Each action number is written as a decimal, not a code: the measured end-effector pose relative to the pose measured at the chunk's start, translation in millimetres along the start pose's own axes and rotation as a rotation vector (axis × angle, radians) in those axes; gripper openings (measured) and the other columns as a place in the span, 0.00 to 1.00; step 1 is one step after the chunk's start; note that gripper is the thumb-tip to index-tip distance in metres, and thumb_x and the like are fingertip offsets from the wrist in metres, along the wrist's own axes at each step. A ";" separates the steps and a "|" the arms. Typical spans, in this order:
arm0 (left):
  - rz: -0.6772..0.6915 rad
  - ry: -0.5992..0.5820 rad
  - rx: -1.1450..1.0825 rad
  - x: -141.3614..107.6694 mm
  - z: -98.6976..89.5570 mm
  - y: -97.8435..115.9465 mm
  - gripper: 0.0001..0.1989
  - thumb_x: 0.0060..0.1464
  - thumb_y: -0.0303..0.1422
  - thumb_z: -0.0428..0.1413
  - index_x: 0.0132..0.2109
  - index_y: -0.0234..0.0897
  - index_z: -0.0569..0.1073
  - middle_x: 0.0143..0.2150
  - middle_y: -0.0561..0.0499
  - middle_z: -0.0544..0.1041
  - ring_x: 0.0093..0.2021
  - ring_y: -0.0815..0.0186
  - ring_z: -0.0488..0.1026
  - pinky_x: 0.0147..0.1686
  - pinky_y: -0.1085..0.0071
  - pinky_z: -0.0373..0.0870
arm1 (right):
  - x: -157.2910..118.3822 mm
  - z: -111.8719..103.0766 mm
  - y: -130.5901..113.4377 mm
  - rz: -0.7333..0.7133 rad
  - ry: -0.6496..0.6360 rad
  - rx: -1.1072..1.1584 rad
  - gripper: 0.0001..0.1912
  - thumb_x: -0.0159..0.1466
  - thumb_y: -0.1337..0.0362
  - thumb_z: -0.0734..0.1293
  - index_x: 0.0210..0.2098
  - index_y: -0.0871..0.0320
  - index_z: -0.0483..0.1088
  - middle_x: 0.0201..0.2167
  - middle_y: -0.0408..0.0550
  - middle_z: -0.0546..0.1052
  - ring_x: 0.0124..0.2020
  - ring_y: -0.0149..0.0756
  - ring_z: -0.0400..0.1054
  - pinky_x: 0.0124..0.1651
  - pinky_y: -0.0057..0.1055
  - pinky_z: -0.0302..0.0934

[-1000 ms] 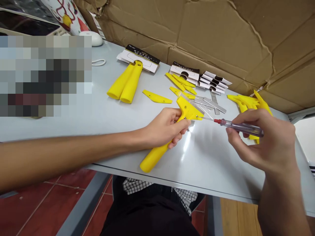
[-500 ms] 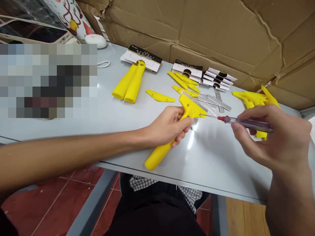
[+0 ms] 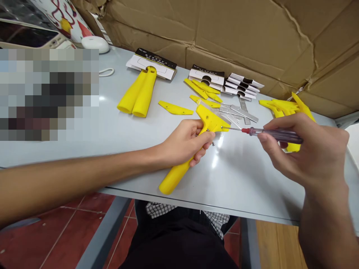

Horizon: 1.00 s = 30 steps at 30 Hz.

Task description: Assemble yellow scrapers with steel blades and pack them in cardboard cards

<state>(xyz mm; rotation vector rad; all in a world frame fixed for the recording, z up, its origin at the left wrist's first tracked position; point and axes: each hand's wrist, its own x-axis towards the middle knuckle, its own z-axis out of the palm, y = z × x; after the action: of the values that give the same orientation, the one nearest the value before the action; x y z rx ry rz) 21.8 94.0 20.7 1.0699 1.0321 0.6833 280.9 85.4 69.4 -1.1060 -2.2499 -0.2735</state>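
My left hand [image 3: 193, 142] is wrapped round the neck of a yellow scraper [image 3: 175, 177], whose wide head points up and away with a metal blade along its edge. In my right hand [image 3: 305, 149] is a screwdriver [image 3: 273, 134] with a clear purplish handle and a red collar. Its thin shaft reaches left to a screw at the right corner of the scraper head. Several loose metal blades [image 3: 244, 113] lie just behind the head, beside some yellow clamp plates [image 3: 202, 89]. Another yellow plate [image 3: 176, 108] lies apart, left of them.
Two yellow handles [image 3: 137, 93] lie at the back left against a printed card [image 3: 153, 64]. Folded cards [image 3: 242, 86] stand before the cardboard [image 3: 252, 41]. More yellow scraper bodies [image 3: 286, 106] are piled at right. A phone [image 3: 28, 34] and white case [image 3: 95, 44] sit far left.
The whole view has shifted slightly, so things appear a little further left. Both hands keep their holds, and the screwdriver tip stays at the same screw.
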 end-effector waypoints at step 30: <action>0.003 0.010 0.016 -0.2 -0.2 -0.7 0.16 0.66 0.25 0.59 0.28 0.40 0.66 0.15 0.59 0.66 0.11 0.74 0.61 0.11 0.79 0.63 | -1.2 0.4 3.9 -0.048 0.011 -0.109 0.16 0.73 0.51 0.76 0.32 0.50 0.77 0.16 0.36 0.73 0.18 0.33 0.68 0.23 0.36 0.54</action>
<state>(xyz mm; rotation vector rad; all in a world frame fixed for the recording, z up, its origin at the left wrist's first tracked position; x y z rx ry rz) 21.5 93.7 20.1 1.0829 1.0461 0.6839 284.3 87.3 68.0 -1.1047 -2.2771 -0.4253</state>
